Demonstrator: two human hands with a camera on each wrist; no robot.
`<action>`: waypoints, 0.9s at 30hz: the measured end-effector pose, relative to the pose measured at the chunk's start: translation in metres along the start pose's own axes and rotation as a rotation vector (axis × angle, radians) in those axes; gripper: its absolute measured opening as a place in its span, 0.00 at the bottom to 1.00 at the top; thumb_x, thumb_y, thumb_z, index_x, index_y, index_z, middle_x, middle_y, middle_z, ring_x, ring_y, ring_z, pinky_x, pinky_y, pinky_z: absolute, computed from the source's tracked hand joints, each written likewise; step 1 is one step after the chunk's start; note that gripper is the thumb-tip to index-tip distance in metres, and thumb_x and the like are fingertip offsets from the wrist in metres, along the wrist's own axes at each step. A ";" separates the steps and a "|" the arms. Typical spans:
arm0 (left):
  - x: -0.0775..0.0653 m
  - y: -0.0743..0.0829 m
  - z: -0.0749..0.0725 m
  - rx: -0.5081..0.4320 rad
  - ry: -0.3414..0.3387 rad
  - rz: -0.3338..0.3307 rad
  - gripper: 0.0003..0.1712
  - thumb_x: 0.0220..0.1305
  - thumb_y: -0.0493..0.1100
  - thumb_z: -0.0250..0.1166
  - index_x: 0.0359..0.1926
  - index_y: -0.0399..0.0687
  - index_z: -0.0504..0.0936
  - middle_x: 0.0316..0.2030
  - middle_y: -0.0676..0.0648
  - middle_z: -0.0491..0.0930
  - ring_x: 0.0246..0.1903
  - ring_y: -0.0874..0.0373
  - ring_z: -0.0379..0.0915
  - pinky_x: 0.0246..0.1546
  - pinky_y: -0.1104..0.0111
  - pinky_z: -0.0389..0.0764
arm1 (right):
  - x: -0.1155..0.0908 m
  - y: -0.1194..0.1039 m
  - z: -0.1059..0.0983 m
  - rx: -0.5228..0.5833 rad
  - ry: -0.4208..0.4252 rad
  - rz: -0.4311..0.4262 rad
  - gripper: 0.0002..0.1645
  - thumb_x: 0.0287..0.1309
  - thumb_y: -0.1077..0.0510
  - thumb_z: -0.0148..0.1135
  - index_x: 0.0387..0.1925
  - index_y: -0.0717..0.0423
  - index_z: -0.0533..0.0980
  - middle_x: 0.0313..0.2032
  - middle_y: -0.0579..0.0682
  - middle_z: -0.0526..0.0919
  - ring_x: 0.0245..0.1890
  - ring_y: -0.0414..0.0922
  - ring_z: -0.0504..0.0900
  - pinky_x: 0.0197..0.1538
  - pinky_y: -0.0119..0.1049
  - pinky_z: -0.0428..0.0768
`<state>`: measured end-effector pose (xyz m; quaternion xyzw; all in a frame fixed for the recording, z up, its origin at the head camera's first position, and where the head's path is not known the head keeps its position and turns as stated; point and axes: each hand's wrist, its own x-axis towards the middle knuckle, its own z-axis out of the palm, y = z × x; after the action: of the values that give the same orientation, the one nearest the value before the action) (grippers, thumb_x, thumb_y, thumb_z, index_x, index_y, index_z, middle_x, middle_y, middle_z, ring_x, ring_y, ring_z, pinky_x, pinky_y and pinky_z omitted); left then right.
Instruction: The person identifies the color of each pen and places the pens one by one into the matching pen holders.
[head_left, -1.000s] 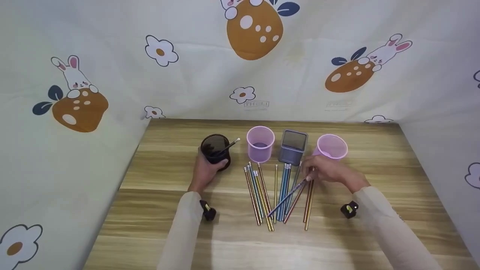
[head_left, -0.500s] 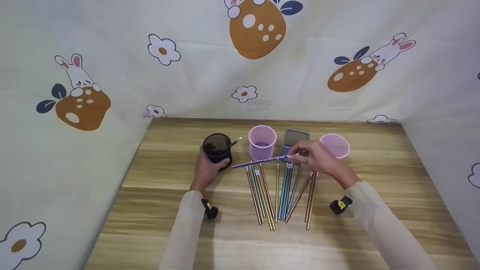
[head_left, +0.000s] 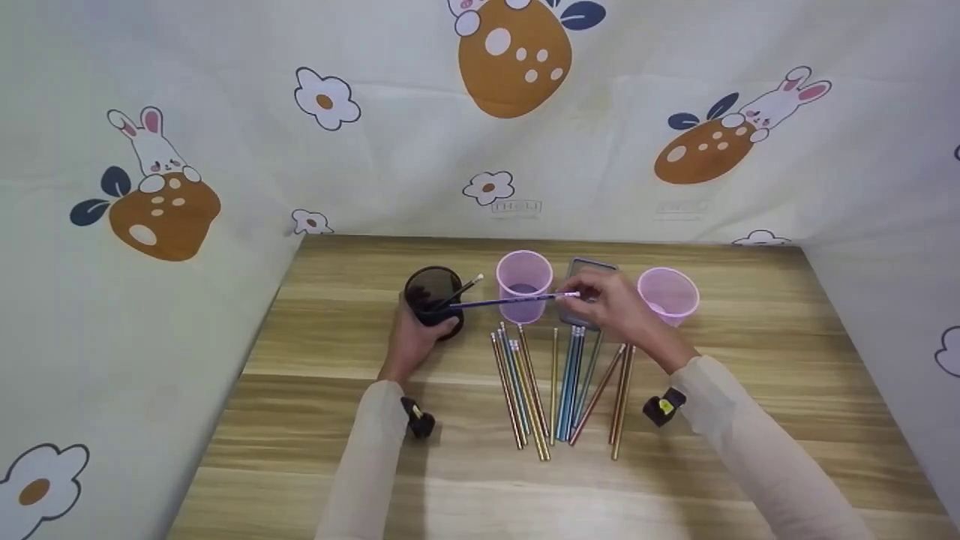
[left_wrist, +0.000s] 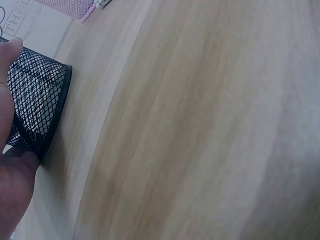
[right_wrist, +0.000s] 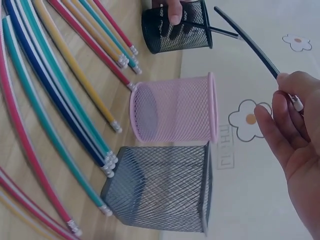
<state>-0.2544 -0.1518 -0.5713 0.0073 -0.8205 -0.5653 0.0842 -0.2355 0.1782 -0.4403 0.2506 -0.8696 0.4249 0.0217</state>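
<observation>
My left hand point(head_left: 414, 337) grips the round black mesh pencil cup point(left_wrist: 37, 95) at the left, thumb at its front. One dark pencil point(head_left: 469, 283) leans inside that cup, its white eraser end sticking out past the rim. Between thumb and fingers, my right hand point(head_left: 611, 300) pinches a dark blue pencil point(head_left: 502, 301) near its eraser end. In the head view this pencil lies nearly level across the pink mesh cup point(head_left: 525, 264), and its far tip overlaps the black cup's rim. The right wrist view shows the pinched pencil point(right_wrist: 250, 46) raised above the cups.
Several coloured pencils point(head_left: 574, 382) lie loosely side by side in front of the cups. A grey square mesh holder point(right_wrist: 160, 187) stands partly behind my right hand. At the far right is a second pink cup point(head_left: 669, 289). Patterned cloth point(head_left: 405, 150) hangs behind the wooden table point(head_left: 322, 450).
My right hand has lifted the dark blue pencil from among the others and moved it left and upward, its tip swinging to the black cup. The left hand stays on that cup.
</observation>
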 end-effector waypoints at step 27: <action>-0.001 0.000 -0.003 0.066 -0.002 -0.042 0.54 0.46 0.47 0.81 0.70 0.41 0.61 0.67 0.38 0.72 0.70 0.45 0.65 0.75 0.55 0.62 | 0.075 -0.055 0.012 -0.222 -0.107 -0.256 0.11 0.65 0.63 0.62 0.45 0.67 0.81 0.42 0.61 0.84 0.43 0.53 0.86 0.48 0.36 0.87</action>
<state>-0.2526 -0.1542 -0.5705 0.0268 -0.8384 -0.5397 0.0713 -0.2737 0.1095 -0.3894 0.3776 -0.8720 0.3063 0.0567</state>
